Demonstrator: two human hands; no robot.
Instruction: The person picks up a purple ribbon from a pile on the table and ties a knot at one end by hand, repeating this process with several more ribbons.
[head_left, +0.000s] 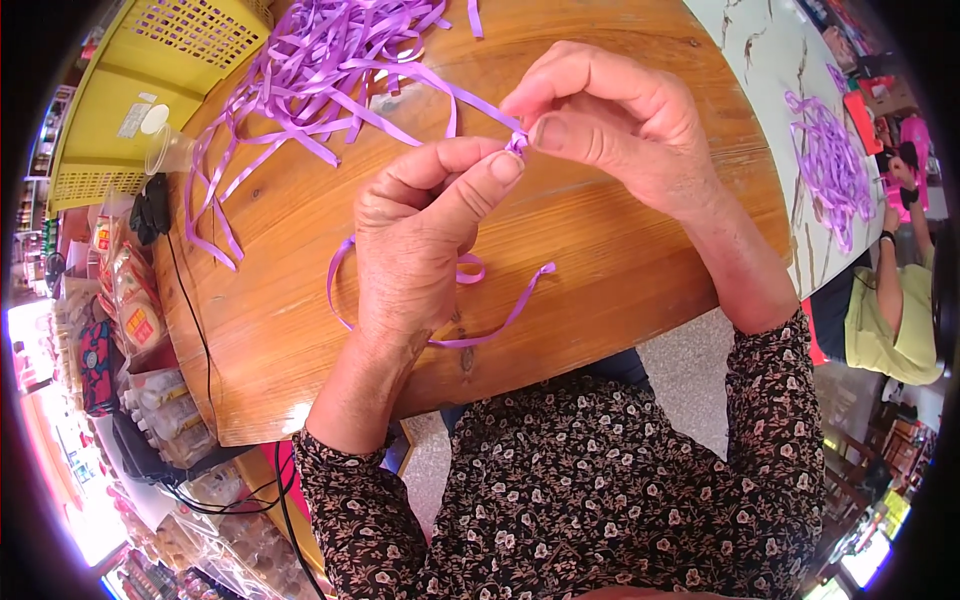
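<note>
Above the wooden table (620,280) my two hands meet at a small knot in a purple ribbon (425,75). My left hand (420,220) pinches the ribbon just below the knot between thumb and forefinger. From the other side, my right hand (620,130) has its thumb and forefinger closed at the knot. One stretch of the ribbon runs up and left toward a tangled heap of purple ribbons (320,70). Beneath my left hand a loose tail (505,320) curls over the wood and ends in a small knot.
A yellow plastic crate (120,110) stands at the far left, with a clear cup (170,150) by it. Packaged goods (135,300) and a black cable (190,280) line the left edge. Another purple ribbon pile (832,170) lies on the marble-patterned table (790,100), near another person (890,310).
</note>
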